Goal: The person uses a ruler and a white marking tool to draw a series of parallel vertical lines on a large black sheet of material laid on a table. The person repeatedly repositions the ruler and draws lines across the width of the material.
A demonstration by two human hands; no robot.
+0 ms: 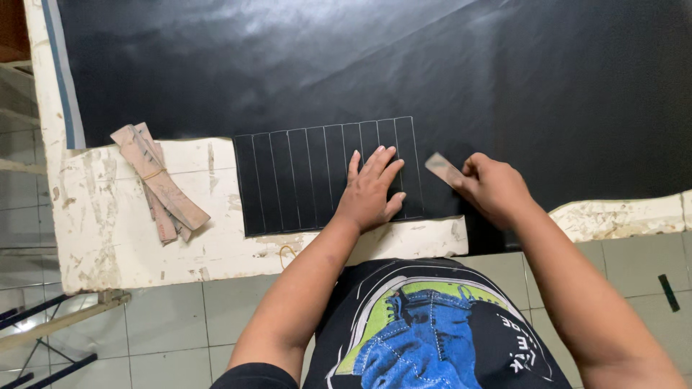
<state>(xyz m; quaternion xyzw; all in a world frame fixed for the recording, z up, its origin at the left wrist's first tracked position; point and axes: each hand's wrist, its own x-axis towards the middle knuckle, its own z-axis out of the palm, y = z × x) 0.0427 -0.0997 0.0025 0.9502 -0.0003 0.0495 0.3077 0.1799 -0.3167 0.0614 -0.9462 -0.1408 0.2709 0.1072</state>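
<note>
A black rectangular sheet (303, 180) marked with several thin white vertical lines lies on the white worn table (108, 230). My left hand (371, 191) presses flat on its right part, fingers spread. My right hand (494, 187) is just to the right of the sheet and grips a narrow tan strip-shaped template (441, 169), which points up and left toward the sheet's right edge. A large sheet of black material (432, 65) covers the back of the table.
A bundle of tan cardboard strips (158, 184) tied with a rubber band lies at the left on the table. The table's front edge is chipped. Grey floor tiles (180, 324) and a metal frame (43, 324) show below.
</note>
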